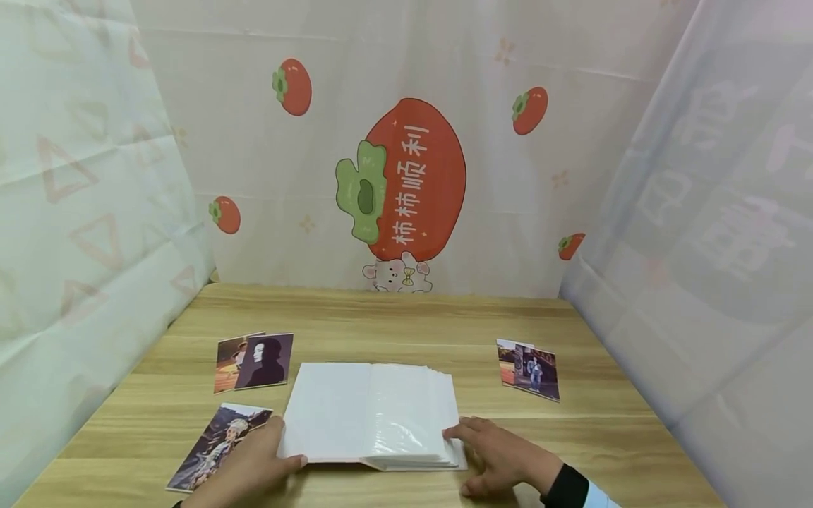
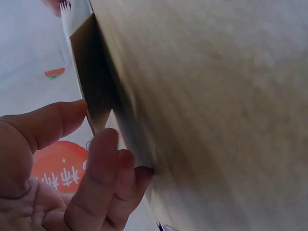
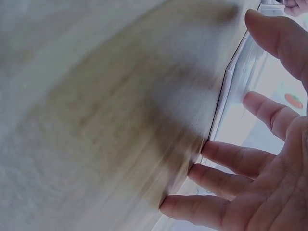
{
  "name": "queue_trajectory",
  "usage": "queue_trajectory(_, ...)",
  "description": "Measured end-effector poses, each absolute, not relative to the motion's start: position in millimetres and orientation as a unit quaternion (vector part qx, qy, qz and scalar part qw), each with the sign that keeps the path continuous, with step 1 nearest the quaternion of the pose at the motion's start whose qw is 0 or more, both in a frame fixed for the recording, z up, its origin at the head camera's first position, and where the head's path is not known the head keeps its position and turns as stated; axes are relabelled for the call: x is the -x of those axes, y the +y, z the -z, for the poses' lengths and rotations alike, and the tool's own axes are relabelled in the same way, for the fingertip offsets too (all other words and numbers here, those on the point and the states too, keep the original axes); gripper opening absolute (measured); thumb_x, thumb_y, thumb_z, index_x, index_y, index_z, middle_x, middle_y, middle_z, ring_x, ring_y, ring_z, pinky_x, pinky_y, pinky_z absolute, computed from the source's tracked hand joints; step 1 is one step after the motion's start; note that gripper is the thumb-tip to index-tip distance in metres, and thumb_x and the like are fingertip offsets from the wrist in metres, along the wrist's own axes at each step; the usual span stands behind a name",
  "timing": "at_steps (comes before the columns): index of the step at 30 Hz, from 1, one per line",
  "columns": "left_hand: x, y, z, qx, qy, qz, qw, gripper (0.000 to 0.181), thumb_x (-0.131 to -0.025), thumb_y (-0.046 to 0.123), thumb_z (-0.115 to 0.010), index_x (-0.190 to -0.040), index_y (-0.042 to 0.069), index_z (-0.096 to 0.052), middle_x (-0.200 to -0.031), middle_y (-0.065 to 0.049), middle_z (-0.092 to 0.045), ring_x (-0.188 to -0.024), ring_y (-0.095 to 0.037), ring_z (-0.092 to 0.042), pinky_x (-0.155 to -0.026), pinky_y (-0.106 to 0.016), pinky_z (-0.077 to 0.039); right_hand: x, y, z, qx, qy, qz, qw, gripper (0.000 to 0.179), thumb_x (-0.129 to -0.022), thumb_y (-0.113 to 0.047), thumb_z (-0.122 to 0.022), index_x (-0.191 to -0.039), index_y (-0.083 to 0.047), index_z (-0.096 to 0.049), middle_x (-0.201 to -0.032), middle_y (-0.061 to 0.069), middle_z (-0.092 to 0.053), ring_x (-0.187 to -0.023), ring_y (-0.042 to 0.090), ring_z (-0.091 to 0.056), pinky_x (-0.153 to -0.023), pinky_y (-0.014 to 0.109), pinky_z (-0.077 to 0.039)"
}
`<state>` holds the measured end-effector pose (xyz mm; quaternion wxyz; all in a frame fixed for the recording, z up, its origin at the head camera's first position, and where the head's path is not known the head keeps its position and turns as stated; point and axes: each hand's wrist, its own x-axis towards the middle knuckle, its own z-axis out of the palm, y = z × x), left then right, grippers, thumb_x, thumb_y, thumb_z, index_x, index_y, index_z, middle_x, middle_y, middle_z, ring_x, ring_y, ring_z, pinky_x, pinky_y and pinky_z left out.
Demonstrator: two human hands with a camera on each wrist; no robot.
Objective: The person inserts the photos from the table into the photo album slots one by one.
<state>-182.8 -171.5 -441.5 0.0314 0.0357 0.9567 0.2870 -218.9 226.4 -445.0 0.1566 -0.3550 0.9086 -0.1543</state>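
On the tabletop [image 1: 394, 324] at six o'clock, we see the open album [image 1: 325, 413]. At its eight, the left hand [image 1: 254, 455] lightly pinches the cover; at four, the right hand [image 1: 502, 455], fingers spread, touches the pages. Photos [image 1: 265, 361] lie around.

Pale blue sleeve [image 1: 598, 498], black cuff [image 1: 564, 487]
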Motion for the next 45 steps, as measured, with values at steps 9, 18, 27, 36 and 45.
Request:
queue_trajectory(9,182.3,-166.0,444.5,-0.057,0.962,-0.259,0.056,0.049,-0.070,0.035,-0.078,-0.093,-0.004,-0.059,-0.080,-0.006,-0.048,-0.072,-0.019,-0.043,-0.065,-0.038,-0.041,221.6,229.7,442.1,0.354,0.907,0.167,0.155,0.066,-0.076,-0.047,-0.071,-0.133,-0.027,-0.045,-0.135,0.015,-0.043,-0.120,0.032,-0.043,-0.091,0.051,-0.040)
queue_trajectory(18,179.4,-162.5,441.8,-0.064,0.957,-0.278,0.058,0.041,-0.071,0.031,-0.078,-0.092,0.001,-0.058,-0.081,-0.003,-0.046,-0.072,-0.018,-0.040,-0.065,-0.035,-0.038,220.7,231.0,436.3,0.348,0.907,0.179,0.157,0.064,-0.076,-0.046,-0.071,-0.132,-0.024,-0.047,-0.134,0.015,-0.045,-0.118,0.030,-0.045,-0.092,0.050,-0.039)
queue_trajectory(27,180.4,-163.4,441.3,-0.068,0.958,-0.273,0.061,0.042,-0.071,0.031,-0.078,-0.092,0.000,-0.058,-0.080,-0.004,-0.046,-0.071,-0.018,-0.040,-0.065,-0.036,-0.038,220.3,231.5,437.8,0.363,0.904,0.179,0.139,0.064,-0.076,-0.043,-0.072,-0.131,-0.021,-0.047,-0.132,0.017,-0.046,-0.118,0.030,-0.046,-0.092,0.048,-0.040)
queue_trajectory(36,186.7,-171.7,433.2,-0.091,0.964,-0.244,0.058,0.046,-0.072,0.034,-0.077,-0.093,-0.003,-0.059,-0.085,-0.008,-0.057,-0.078,-0.025,-0.053,-0.070,-0.042,-0.045,220.0,230.4,438.7,0.352,0.905,0.182,0.154,0.064,-0.076,-0.044,-0.072,-0.132,-0.025,-0.047,-0.134,0.015,-0.045,-0.119,0.029,-0.045,-0.092,0.049,-0.039)
queue_trajectory(45,214.0,-227.0,403.0,-0.107,0.979,-0.170,0.025,0.063,-0.071,0.033,-0.077,-0.111,-0.012,-0.056,-0.095,-0.024,-0.061,-0.089,-0.042,-0.057,-0.074,-0.053,-0.046,217.2,228.0,437.7,0.338,0.908,0.188,0.162,0.064,-0.076,-0.046,-0.071,-0.132,-0.028,-0.046,-0.135,0.012,-0.044,-0.118,0.027,-0.044,-0.092,0.049,-0.040)
